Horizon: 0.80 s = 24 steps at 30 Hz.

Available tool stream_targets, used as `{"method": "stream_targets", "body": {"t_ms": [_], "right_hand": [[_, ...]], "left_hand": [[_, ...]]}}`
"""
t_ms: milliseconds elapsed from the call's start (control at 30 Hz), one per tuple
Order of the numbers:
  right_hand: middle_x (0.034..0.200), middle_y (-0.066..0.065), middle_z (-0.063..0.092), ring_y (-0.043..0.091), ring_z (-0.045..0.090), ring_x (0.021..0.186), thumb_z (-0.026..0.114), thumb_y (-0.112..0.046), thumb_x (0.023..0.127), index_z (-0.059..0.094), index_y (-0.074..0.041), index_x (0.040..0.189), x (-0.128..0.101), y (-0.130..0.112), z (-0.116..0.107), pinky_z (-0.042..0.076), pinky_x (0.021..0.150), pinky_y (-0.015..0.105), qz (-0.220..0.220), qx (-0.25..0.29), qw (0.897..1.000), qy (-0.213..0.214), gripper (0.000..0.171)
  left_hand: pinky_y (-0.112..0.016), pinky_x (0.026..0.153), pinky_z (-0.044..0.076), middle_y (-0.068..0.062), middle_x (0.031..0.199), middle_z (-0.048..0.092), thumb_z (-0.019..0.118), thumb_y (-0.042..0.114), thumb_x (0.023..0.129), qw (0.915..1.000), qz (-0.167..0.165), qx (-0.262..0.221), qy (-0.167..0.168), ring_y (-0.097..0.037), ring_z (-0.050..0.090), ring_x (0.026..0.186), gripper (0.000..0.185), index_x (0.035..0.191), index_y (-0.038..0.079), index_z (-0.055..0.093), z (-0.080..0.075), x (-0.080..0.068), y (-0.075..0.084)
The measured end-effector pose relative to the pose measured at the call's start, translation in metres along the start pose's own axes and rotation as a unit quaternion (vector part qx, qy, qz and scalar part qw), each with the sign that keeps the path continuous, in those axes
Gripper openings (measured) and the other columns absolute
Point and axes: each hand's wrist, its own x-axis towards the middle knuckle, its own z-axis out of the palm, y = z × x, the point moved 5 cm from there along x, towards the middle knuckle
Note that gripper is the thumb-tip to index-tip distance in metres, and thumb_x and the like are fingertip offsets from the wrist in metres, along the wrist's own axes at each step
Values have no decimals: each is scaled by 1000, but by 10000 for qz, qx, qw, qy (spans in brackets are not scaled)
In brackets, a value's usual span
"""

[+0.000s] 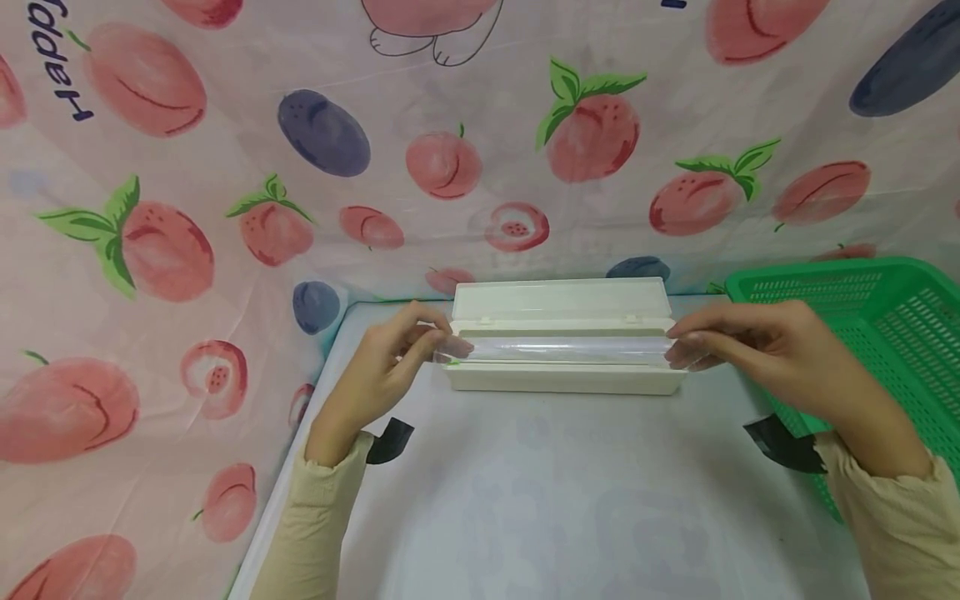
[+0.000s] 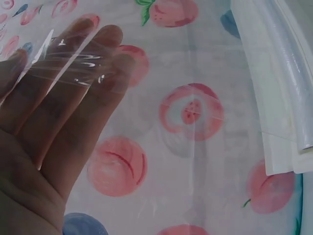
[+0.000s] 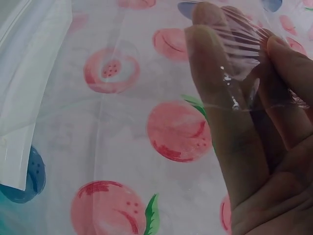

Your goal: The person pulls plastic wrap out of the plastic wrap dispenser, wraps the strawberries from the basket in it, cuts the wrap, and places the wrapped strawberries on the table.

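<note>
**Film drawn from the box by both hands**

A sheet of clear film (image 1: 558,348) is held taut between the two hands, just above the open white box (image 1: 564,379) it comes from. The left end is pinched by the left hand (image 1: 390,360), whose fingers (image 2: 73,73) are seen through the wrinkled film in the left wrist view. The right end is pinched the same way by the right hand (image 1: 757,350), with the film bunched over its fingers (image 3: 220,88) in the right wrist view. The box lies between the hands on the desk (image 1: 555,492), its lid (image 1: 561,298) tilted open on the far side of the hands.

For the pull to go well, both ends would best be gripped evenly and drawn level, so that the sheet stays flat and is not twisted. The tension is judged better kept light; film stretched hard at the fingers tends to crease and cling to itself, and some creasing is already seen there.

A green basket (image 1: 870,333) stands just beyond the right hand. Fruit-printed cloth (image 1: 187,208) hangs behind the box and beside the left hand.
</note>
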Motion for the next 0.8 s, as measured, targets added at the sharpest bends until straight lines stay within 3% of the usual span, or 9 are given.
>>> {"method": "stream_targets", "body": {"t_ms": [467, 800], "right_hand": [[93, 2, 76, 9, 73, 83, 61, 19, 86, 70, -5, 110, -16, 2, 10, 59, 72, 22, 503, 70, 9981, -355, 36], [95, 5, 75, 13, 74, 83, 58, 19, 89, 69, -3, 115, -30, 7, 22, 61, 67, 30, 829, 854, 9898, -785, 36]], "left_hand": [[-25, 59, 50, -2, 96, 77, 55, 2, 100, 9992, -141, 377, 4, -14, 70, 80, 9, 103, 10, 58, 11, -22, -5], [-29, 72, 60, -7, 96, 77, 52, -4, 100, 9991, -39, -249, -343, -13, 74, 85, 13, 103, 8, 56, 26, -39, -10]]}}
